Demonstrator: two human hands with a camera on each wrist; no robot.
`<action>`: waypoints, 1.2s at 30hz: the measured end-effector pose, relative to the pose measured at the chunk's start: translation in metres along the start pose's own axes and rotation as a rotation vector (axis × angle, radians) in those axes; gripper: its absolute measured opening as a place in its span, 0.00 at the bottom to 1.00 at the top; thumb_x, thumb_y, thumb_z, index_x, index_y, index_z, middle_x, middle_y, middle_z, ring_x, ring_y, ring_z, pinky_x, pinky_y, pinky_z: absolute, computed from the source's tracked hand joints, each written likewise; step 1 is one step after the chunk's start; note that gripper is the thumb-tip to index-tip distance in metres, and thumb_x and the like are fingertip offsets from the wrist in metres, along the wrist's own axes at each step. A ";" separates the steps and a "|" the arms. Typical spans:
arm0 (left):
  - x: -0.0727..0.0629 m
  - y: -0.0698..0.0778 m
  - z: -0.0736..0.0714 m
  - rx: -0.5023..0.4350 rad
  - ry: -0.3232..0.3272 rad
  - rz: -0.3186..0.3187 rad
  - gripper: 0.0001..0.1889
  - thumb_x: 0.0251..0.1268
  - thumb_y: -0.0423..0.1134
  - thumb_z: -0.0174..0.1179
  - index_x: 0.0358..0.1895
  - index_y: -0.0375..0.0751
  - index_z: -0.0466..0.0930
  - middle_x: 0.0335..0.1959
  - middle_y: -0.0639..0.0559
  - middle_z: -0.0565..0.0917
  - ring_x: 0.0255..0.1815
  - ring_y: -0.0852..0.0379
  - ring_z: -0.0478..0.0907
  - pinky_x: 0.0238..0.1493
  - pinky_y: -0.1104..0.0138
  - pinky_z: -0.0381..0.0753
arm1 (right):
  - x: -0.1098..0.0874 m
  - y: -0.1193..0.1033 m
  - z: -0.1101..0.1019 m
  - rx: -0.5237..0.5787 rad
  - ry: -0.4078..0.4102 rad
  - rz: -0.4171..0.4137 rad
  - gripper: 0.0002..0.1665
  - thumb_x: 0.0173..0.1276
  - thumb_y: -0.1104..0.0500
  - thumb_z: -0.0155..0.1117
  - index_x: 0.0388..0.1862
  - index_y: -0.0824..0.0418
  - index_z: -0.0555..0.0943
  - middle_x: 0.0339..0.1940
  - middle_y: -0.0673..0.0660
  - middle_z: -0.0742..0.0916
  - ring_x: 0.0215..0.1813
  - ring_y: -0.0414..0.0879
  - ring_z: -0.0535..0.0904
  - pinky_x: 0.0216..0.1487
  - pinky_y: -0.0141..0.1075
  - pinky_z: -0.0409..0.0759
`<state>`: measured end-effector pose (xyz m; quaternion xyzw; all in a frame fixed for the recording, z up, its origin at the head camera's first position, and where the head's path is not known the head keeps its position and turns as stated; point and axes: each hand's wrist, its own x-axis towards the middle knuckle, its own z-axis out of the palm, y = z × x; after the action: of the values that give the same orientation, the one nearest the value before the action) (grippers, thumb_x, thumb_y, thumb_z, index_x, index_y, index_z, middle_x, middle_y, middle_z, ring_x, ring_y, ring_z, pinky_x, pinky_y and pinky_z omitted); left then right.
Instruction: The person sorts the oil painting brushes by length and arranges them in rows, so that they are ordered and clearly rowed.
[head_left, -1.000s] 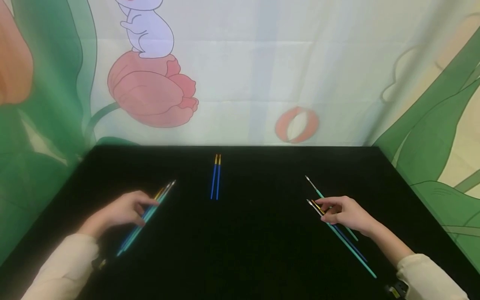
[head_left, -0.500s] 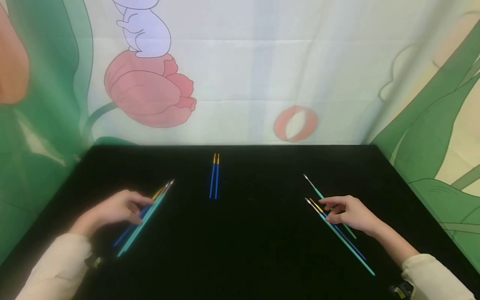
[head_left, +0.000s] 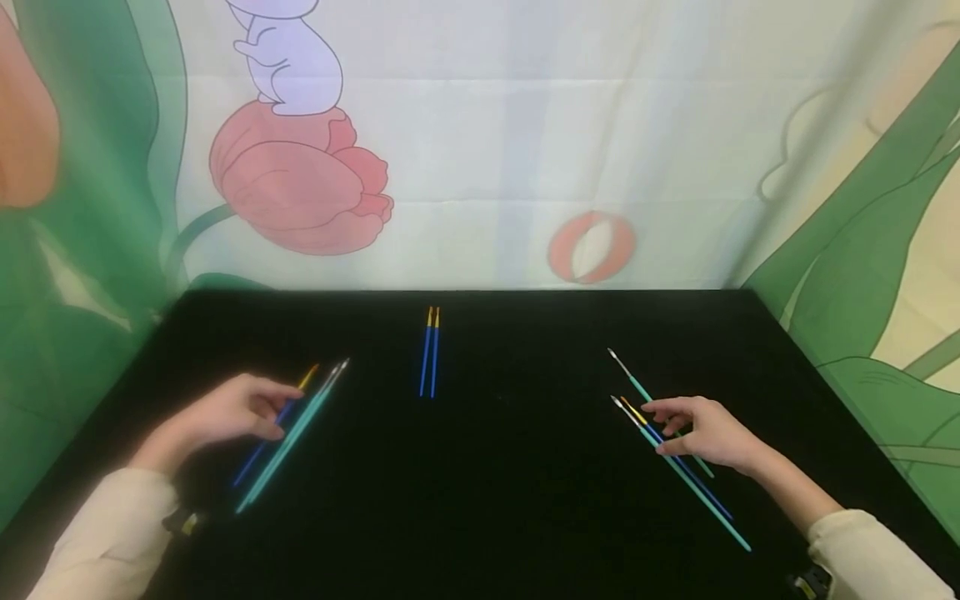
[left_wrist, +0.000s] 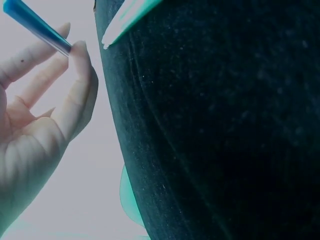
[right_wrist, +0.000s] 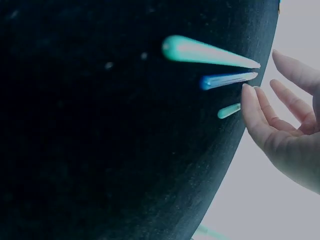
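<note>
In the head view my left hand (head_left: 236,408) pinches a blue paintbrush (head_left: 250,463) with a yellow ferrule. The left wrist view shows its blue handle (left_wrist: 42,29) between thumb and fingertip. Just right of it, teal paintbrushes (head_left: 288,448) lie side by side at the same slant. My right hand (head_left: 708,432) hovers over three spread brushes, thumb and forefinger apart. Beneath it are a blue paintbrush (head_left: 714,498), a teal paintbrush (head_left: 720,516) on the near side and another teal paintbrush (head_left: 636,386) beyond, partly hidden by the hand.
Two blue paintbrushes (head_left: 434,362) lie parallel near the back of the black table (head_left: 510,467), bristles pointing away. Behind the table's far edge hangs a printed curtain (head_left: 465,167) with flowers and a white animal.
My left hand has drawn the blue paintbrush a little leftward, apart from the teal ones. My right thumb and forefinger have spread slightly; the brushes beneath have hardly moved.
</note>
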<state>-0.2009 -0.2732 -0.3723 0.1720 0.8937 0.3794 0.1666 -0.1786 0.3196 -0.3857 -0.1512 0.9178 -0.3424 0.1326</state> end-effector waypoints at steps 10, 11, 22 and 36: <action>-0.003 0.001 0.000 -0.002 0.018 0.031 0.31 0.48 0.35 0.64 0.59 0.31 0.68 0.43 0.41 0.77 0.36 0.53 0.77 0.36 0.63 0.79 | -0.001 0.000 0.007 -0.094 0.032 -0.039 0.31 0.46 0.70 0.69 0.54 0.67 0.75 0.42 0.62 0.79 0.40 0.52 0.78 0.33 0.38 0.79; -0.003 0.002 0.000 -0.007 0.017 0.031 0.31 0.48 0.35 0.64 0.59 0.31 0.68 0.42 0.41 0.77 0.35 0.53 0.77 0.35 0.63 0.79 | -0.001 -0.001 0.007 -0.092 0.030 -0.039 0.31 0.46 0.70 0.69 0.54 0.66 0.75 0.42 0.62 0.79 0.40 0.52 0.78 0.32 0.39 0.79; 0.002 -0.001 0.002 -0.010 0.026 0.032 0.29 0.48 0.37 0.65 0.58 0.37 0.71 0.49 0.38 0.75 0.40 0.51 0.77 0.40 0.60 0.80 | -0.002 0.000 0.000 0.037 -0.034 -0.014 0.29 0.52 0.69 0.66 0.56 0.70 0.73 0.43 0.63 0.80 0.42 0.51 0.78 0.36 0.37 0.80; 0.009 0.001 0.007 -0.001 0.116 0.090 0.30 0.49 0.39 0.65 0.59 0.41 0.70 0.46 0.43 0.76 0.48 0.48 0.73 0.46 0.54 0.77 | 0.000 0.001 -0.005 0.201 -0.061 -0.015 0.27 0.54 0.68 0.64 0.55 0.75 0.71 0.35 0.63 0.81 0.36 0.46 0.77 0.35 0.34 0.80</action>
<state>-0.2061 -0.2642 -0.3777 0.1895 0.8930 0.3965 0.0972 -0.1806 0.3233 -0.3826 -0.1545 0.8731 -0.4291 0.1724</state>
